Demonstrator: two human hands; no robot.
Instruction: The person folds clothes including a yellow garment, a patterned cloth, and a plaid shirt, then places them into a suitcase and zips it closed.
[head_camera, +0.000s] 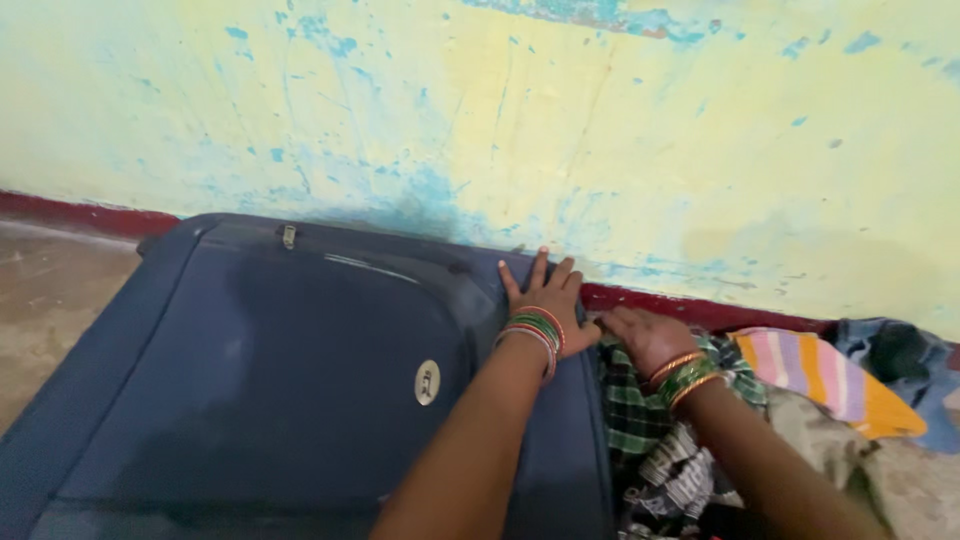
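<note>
Head view: left hand (545, 300) flat, splayed on suitcase (260, 370); right hand (645, 335) beside it, grip unclear; clothes (640, 420) could snag.

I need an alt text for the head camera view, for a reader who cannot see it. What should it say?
A person's left hand presses flat on the far right corner of a closed dark blue suitcase lying against a worn yellow wall. The right hand rests beside the suitcase on a pile of clothes, including a green checked cloth and a striped one. Both wrists wear bangles.
</note>
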